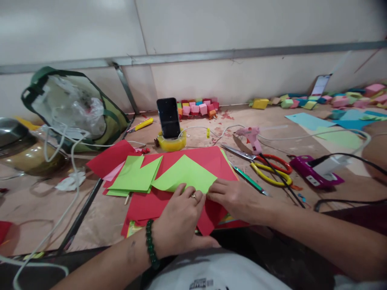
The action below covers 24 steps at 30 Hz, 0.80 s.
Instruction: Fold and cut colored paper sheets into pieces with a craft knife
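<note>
A sheet of light green paper (pixel 186 173) lies with one corner pointing away from me, its near edge under my fingers. My left hand (pixel 183 219), with a ring and a dark green bead bracelet, rests its fingertips on that edge, thumb stretched apart. At the right corner, the bent fingers of my right hand (pixel 236 197) are closed on the paper; its thumb is hidden. Beneath is a stack of red paper (pixel 145 205), with one red piece jutting toward me. More folded green sheets (pixel 130 175) overlap on the left, beside a tilted red sheet (pixel 113 157).
Scissors (pixel 270 167), a green cutter (pixel 249 180), a pink glue gun (pixel 252 139) and a purple power socket (pixel 314 171) lie to the right. A phone (pixel 168 117) leans in a yellow tape roll (pixel 172 143). Folded paper blocks (pixel 196 108) line the wall. A bag (pixel 78 108) stands left.
</note>
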Each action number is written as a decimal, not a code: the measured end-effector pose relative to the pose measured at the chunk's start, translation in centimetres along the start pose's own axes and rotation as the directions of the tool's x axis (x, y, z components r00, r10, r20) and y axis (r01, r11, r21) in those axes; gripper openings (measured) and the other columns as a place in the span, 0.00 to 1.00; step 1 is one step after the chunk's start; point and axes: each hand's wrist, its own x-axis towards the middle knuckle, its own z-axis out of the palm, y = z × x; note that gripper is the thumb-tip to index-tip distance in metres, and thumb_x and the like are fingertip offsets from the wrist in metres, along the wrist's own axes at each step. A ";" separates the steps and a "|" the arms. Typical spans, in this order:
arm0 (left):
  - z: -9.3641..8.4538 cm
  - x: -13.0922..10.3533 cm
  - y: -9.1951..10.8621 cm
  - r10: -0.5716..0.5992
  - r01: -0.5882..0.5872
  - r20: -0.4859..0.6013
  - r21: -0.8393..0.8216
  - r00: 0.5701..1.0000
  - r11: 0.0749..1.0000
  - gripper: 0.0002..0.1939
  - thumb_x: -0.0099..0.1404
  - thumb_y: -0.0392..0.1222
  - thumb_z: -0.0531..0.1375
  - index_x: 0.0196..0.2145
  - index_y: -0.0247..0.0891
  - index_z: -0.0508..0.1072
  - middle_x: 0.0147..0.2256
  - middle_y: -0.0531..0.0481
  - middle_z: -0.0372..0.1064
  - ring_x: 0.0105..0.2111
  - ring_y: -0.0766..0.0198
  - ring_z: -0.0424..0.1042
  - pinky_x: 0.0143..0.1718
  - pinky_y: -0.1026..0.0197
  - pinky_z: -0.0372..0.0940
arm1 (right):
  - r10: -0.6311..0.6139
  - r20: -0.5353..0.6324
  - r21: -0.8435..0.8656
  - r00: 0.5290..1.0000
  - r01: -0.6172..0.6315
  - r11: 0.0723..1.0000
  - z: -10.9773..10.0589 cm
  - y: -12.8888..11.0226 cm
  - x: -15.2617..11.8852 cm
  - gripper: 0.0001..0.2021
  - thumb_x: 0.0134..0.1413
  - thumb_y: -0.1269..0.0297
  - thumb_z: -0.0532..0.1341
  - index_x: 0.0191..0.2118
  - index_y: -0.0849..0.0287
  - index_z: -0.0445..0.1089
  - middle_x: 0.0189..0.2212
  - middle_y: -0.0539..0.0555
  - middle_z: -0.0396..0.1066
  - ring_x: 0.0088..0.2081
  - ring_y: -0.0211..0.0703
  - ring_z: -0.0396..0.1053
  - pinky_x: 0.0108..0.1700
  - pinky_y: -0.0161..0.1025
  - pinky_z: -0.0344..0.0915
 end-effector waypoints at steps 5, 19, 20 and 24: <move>0.0 -0.1 0.2 -0.022 0.022 -0.001 -0.006 1.000 1.000 0.47 0.54 0.77 0.53 0.50 0.29 0.71 0.41 0.41 0.72 0.44 0.49 0.66 0.57 0.43 0.50 | -0.035 0.001 -0.144 0.999 0.035 0.989 0.3 0.2 -0.6 0.12 0.63 0.74 0.52 0.44 0.64 0.72 0.33 0.57 0.71 0.37 0.47 0.66 0.35 0.41 0.64; 0.5 -2.3 0.6 -0.196 0.208 -0.095 0.136 0.976 0.969 0.46 0.53 0.76 0.56 0.52 0.31 0.71 0.48 0.37 0.72 0.49 0.43 0.67 0.58 0.40 0.50 | 0.040 -0.094 -0.170 0.995 -0.055 0.984 0.0 1.3 -5.7 0.14 0.65 0.74 0.48 0.39 0.62 0.72 0.33 0.59 0.72 0.39 0.47 0.67 0.38 0.42 0.67; 0.5 -2.7 0.5 -0.222 0.238 -0.115 0.148 0.968 0.960 0.46 0.53 0.75 0.57 0.52 0.31 0.71 0.48 0.37 0.72 0.49 0.43 0.67 0.57 0.40 0.50 | 0.049 -0.108 -0.163 0.993 -0.066 0.984 0.2 1.4 -6.0 0.15 0.65 0.74 0.48 0.40 0.62 0.72 0.34 0.59 0.72 0.39 0.47 0.67 0.38 0.42 0.67; 0.5 -4.4 0.2 -0.315 0.345 -0.168 0.199 0.934 0.917 0.43 0.56 0.72 0.58 0.54 0.31 0.69 0.49 0.37 0.72 0.49 0.43 0.67 0.55 0.41 0.53 | 0.076 -0.148 -0.134 0.986 -0.096 0.986 0.8 1.6 -6.7 0.16 0.64 0.75 0.46 0.44 0.63 0.71 0.37 0.59 0.73 0.41 0.46 0.68 0.40 0.42 0.69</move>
